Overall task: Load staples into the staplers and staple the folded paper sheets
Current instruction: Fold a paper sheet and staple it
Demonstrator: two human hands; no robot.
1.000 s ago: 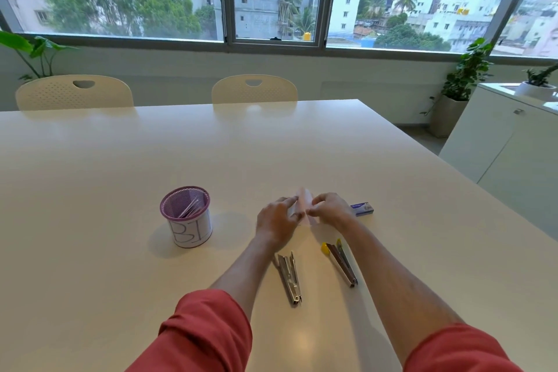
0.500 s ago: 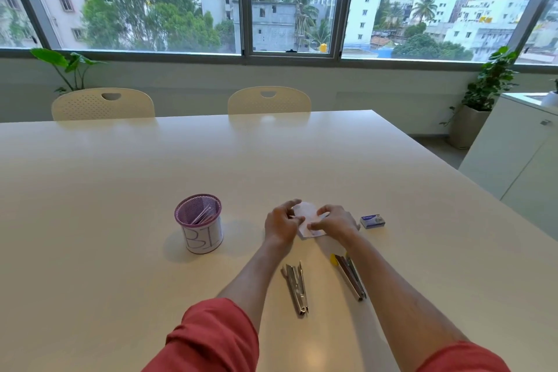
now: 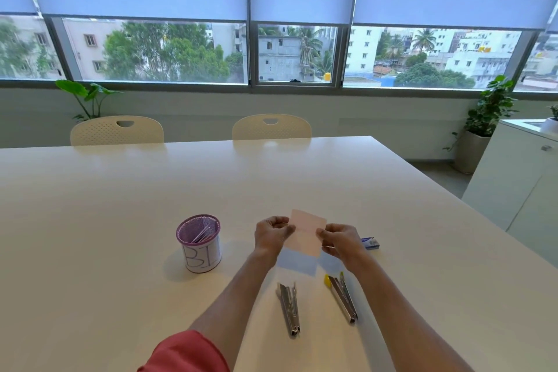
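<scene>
A pale pink paper sheet [image 3: 306, 232] is held up above the white table [image 3: 120, 205], spread flat between both hands. My left hand [image 3: 271, 234] pinches its left edge and my right hand [image 3: 339, 240] pinches its right edge. Two staplers lie on the table nearer to me: a silver stapler [image 3: 289, 308] under my left forearm side and a stapler with a yellow tip [image 3: 341, 297] to its right. A small blue staple box [image 3: 370, 242] sits just right of my right hand.
A purple mesh cup [image 3: 199, 243] with a white label holds several thin items, left of my hands. Two cream chairs [image 3: 117, 130] stand at the far table edge. A white cabinet [image 3: 519, 187] stands to the right, beyond the table's right edge.
The paper, held small and folded low over the table before, is now lifted and spread out flat between my hands. My head has tilted up, showing more of the window blinds.
</scene>
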